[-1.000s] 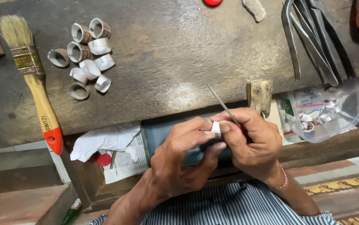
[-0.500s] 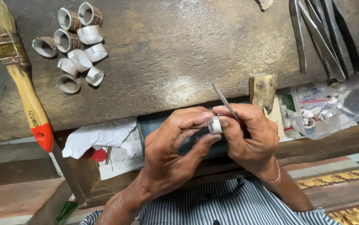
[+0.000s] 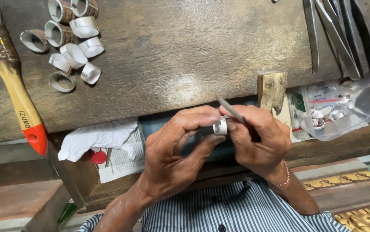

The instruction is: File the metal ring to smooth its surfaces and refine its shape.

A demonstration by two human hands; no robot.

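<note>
Left hand (image 3: 174, 154) pinches small silver ring (image 3: 220, 126); right hand (image 3: 258, 141) clamps thin file (image 3: 230, 108) against ring. Risk: file skids off ring into thumb; ring pops loose.

- Small silver ring (image 3: 220, 126): mostly covered by left hand (image 3: 176, 150) fingertips and right hand (image 3: 258, 141); only one edge shows.
- Thin metal tool (image 3: 230, 108): lower end lost inside the right fist.
- Paintbrush (image 3: 8, 77): bristles cut off at the top edge.
- Pliers (image 3: 335, 34): upper parts run out of frame.
- Clear plastic bag (image 3: 344, 107): contents too small to identify.
</note>
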